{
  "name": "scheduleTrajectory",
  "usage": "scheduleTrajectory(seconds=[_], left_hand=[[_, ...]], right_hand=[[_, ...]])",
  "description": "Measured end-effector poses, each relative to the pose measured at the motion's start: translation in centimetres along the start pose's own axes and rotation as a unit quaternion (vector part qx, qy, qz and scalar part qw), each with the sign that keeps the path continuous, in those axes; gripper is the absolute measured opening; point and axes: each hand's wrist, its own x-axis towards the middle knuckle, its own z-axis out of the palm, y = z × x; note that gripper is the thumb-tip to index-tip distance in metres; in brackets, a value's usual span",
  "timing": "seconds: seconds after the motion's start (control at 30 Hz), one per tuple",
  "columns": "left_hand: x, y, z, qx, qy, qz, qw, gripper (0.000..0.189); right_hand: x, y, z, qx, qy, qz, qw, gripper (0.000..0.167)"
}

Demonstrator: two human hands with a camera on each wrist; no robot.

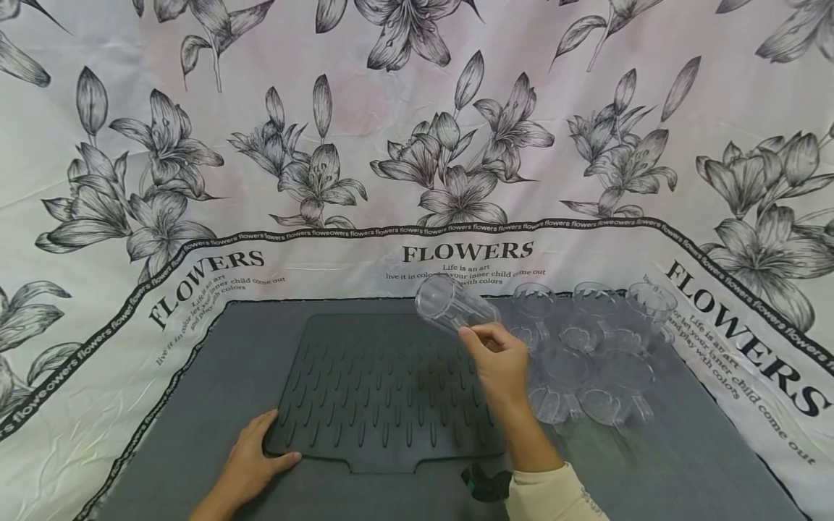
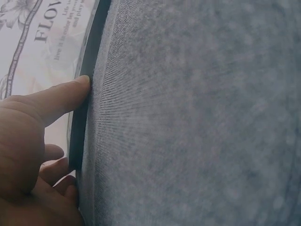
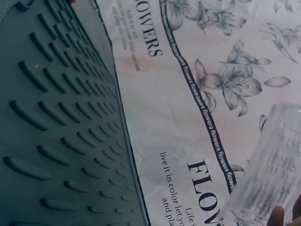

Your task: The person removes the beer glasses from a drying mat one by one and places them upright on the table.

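My right hand (image 1: 504,365) pinches a clear plastic mug (image 1: 443,300) by its handle side, above the far right part of a dark ridged drying mat (image 1: 384,405). The mug is tilted, its round end facing left; in the right wrist view the clear mug (image 3: 270,165) shows fine vertical ribbing, with a fingertip (image 3: 276,216) at its lower end. At the mat's front left corner rests my left hand (image 1: 250,456), thumb on the front edge and fingers along the left side. Up close, the left thumb (image 2: 70,96) lies straight against the mat's edge (image 2: 82,127).
Several clear mugs (image 1: 606,369) with handles stand in rows to the right of the mat, on the grey tabletop (image 1: 677,449). A small black object (image 1: 485,483) is beside the right sleeve. Behind the table hangs a flower-printed cloth (image 1: 358,159).
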Motion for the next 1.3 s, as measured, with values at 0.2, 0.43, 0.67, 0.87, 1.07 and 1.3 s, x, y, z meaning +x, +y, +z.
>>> scheduleTrajectory(seconds=[0.2,0.43,0.67,0.87,1.07,1.3], left_hand=[[-0.1,0.3,0.2,0.000,0.006,0.011,0.9999,0.100],[-0.2,0.9,0.2,0.001,0.008,0.008,0.9999,0.099],[-0.3,2.0,-0.2,0.000,0.022,0.019,0.9996,0.095],[0.2,4.3,-0.9,-0.027,0.045,0.042,0.9978,0.089],[1.0,8.0,-0.1,-0.088,0.068,0.101,0.9887,0.085],[2.0,13.5,0.6,-0.207,0.042,0.189,0.9589,0.074]], right_hand=[[-0.6,-2.2,0.5,-0.057,0.031,-0.063,0.9959,0.015],[-1.2,-2.9,0.6,-0.114,0.055,-0.124,0.9842,0.018],[-1.6,-3.1,0.7,-0.122,0.059,-0.164,0.9771,0.019],[-1.7,-3.1,1.0,-0.120,0.064,-0.201,0.9700,0.018],[-1.9,-0.5,1.0,-0.126,0.065,-0.212,0.9670,0.020],[-2.4,-0.6,1.6,-0.134,0.044,-0.258,0.9558,0.020]])
